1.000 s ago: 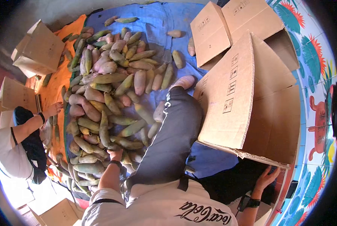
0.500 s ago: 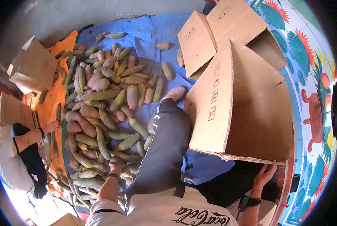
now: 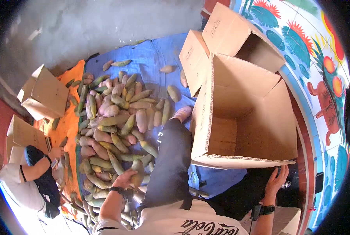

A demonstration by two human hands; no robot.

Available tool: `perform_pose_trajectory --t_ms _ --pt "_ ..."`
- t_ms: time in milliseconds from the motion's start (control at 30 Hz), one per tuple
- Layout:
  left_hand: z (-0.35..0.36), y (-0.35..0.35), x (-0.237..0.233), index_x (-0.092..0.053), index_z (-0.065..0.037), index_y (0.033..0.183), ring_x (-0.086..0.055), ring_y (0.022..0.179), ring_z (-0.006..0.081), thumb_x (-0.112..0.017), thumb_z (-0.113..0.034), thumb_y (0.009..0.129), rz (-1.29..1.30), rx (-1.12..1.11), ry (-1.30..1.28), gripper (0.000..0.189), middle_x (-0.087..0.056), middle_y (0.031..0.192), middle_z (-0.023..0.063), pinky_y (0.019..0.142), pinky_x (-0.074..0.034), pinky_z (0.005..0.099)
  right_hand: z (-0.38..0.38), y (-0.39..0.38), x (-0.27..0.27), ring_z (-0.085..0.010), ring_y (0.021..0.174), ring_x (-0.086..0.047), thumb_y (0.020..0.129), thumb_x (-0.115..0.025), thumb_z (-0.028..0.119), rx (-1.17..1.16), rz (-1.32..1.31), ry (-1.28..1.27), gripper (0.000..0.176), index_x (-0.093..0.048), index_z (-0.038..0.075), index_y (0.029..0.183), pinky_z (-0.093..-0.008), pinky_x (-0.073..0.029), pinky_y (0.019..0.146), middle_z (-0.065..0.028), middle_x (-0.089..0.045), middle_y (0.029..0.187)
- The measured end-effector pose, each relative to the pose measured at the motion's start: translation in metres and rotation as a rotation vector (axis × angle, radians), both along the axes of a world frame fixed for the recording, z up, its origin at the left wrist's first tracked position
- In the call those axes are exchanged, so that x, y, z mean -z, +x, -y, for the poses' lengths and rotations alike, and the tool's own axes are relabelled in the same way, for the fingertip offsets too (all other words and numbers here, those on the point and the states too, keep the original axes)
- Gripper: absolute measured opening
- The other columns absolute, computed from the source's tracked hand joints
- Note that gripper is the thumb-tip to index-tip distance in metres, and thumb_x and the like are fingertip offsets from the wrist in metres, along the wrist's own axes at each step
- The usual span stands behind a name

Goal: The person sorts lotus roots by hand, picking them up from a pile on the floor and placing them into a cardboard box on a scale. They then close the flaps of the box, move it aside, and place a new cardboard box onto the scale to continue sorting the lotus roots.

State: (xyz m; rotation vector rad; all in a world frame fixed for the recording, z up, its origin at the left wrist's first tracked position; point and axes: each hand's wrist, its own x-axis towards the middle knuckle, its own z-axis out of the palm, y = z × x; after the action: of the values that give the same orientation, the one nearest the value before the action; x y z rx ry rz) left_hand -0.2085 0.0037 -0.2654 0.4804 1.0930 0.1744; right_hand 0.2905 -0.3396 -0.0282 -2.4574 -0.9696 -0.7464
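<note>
My left hand [image 3: 124, 179] is closed around a plump green radish [image 3: 137, 172] at the near side of a big heap of long green and pinkish radishes [image 3: 116, 109]. Beside my right leg, a large cardboard box [image 3: 253, 161] stands with its mouth facing me; bare cardboard shows inside. At the box's lower right edge is my right hand [image 3: 276, 183], its fingers bent up at the rim and the fingertips partly hidden there.
Blue sheeting [image 3: 151, 55] and an orange sheet [image 3: 75, 74] lie under the radishes. More boxes [image 3: 237, 39] stand behind the large one. On the left, a co-worker [image 3: 26, 184] bends beside boxes [image 3: 45, 94]. A painted tile wall [image 3: 300, 43] borders the right side.
My left hand has come up from among the radishes with one in its grip. The view has shifted, showing more of the large box's inside. My right hand stays at the box's edge.
</note>
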Motion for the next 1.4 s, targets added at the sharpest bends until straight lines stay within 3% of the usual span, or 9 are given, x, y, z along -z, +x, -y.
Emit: perform_pose_trajectory --t_ms 167,333,600,667,800,867,967,1200,1400 --pt "-0.028 0.064 -0.122 -0.042 -0.005 0.117 -0.054 0.096 0.0229 -0.062 -0.019 0.077 0.387 -0.099 0.22 0.047 -0.054 0.106 0.0086 0.084 -0.045 0.0367 -0.002 -0.005 -0.005 -0.0365 0.101 -0.047 0.084 -0.046 0.004 -0.012 -0.029 0.059 0.023 -0.05 -0.003 0.106 -0.0422 -0.037 0.088 -0.0211 -0.048 0.108" --pt "-0.041 0.114 -0.212 -0.041 -0.005 0.122 -0.053 0.099 0.0258 -0.061 -0.023 0.078 0.51 -0.151 0.298 0.051 -0.053 0.111 0.0113 0.087 -0.044 0.0409 -0.003 -0.008 -0.01 -0.0348 0.101 -0.048 0.083 -0.047 0.002 -0.025 -0.082 0.094 0.022 -0.051 -0.003 0.104 -0.0395 -0.038 0.088 -0.0194 -0.05 0.108" --pt "-0.031 0.195 -0.331 -0.03 -0.002 0.13 -0.052 0.102 0.034 -0.063 -0.026 0.075 0.815 0.08 0.275 0.068 -0.047 0.118 0.0171 0.082 -0.047 0.0426 -0.003 -0.012 -0.015 -0.034 0.097 -0.051 0.08 -0.049 -0.001 -0.034 -0.131 0.166 0.017 -0.053 -0.003 0.096 -0.0385 -0.041 0.086 -0.0192 -0.053 0.104" --pt "-0.021 0.219 -0.36 -0.026 0.0 0.132 -0.051 0.105 0.032 -0.064 -0.02 0.072 0.829 0.264 0.572 0.074 -0.045 0.119 0.0164 0.085 -0.046 0.039 -0.001 -0.009 -0.013 -0.034 0.096 -0.052 0.08 -0.049 -0.001 -0.041 -0.124 0.193 0.016 -0.054 -0.003 0.095 -0.0383 -0.041 0.084 -0.0192 -0.053 0.104" --pt "-0.008 0.261 -0.384 -0.023 0.002 0.134 -0.043 0.113 0.0191 -0.068 -0.014 0.066 0.754 0.45 0.731 0.083 -0.041 0.126 0.0123 0.095 -0.034 0.0294 0.003 -0.007 -0.006 -0.0337 0.092 -0.053 0.079 -0.05 -0.001 -0.057 -0.143 0.229 0.014 -0.054 -0.003 0.091 -0.0379 -0.043 0.081 -0.0182 -0.055 0.1" --pt "-0.007 0.276 -0.392 -0.025 -0.002 0.134 -0.048 0.109 0.0204 -0.069 -0.015 0.064 0.755 0.428 0.785 0.083 -0.046 0.12 0.0134 0.09 -0.041 0.03 0.003 -0.008 -0.005 -0.0336 0.09 -0.054 0.078 -0.05 -0.001 -0.052 -0.162 0.252 0.013 -0.055 -0.003 0.091 -0.0379 -0.044 0.08 -0.018 -0.055 0.098" --pt "-0.001 0.291 -0.422 -0.027 -0.005 0.134 -0.043 0.112 0.0183 -0.069 -0.015 0.069 0.418 0.724 1.091 0.078 -0.046 0.121 0.0094 0.094 -0.035 0.0291 0.005 -0.006 -0.005 -0.0338 0.089 -0.055 0.077 -0.05 -0.001 -0.086 -0.169 0.268 0.013 -0.055 -0.002 0.09 -0.0381 -0.044 0.078 -0.0179 -0.055 0.097" --pt "0.006 0.336 -0.433 -0.03 0.001 0.131 -0.035 0.119 0.0191 -0.07 -0.022 0.071 0.411 0.971 1.184 0.076 -0.039 0.128 0.0126 0.1 -0.026 0.029 0.002 -0.006 -0.003 -0.0345 0.086 -0.055 0.077 -0.05 0.0 -0.069 -0.173 0.32 0.016 -0.054 -0.002 0.092 -0.0391 -0.044 0.077 -0.0183 -0.055 0.095" --pt "0.01 0.381 -0.411 -0.038 0.0 0.125 -0.048 0.102 0.0196 -0.066 -0.025 0.071 0.294 1.319 1.325 0.065 -0.051 0.113 0.0117 0.089 -0.038 0.0301 -0.001 -0.006 0.0 -0.0342 0.085 -0.055 0.076 -0.05 -0.001 -0.11 -0.163 0.322 0.02 -0.052 -0.002 0.096 -0.0392 -0.045 0.075 -0.0185 -0.055 0.095"
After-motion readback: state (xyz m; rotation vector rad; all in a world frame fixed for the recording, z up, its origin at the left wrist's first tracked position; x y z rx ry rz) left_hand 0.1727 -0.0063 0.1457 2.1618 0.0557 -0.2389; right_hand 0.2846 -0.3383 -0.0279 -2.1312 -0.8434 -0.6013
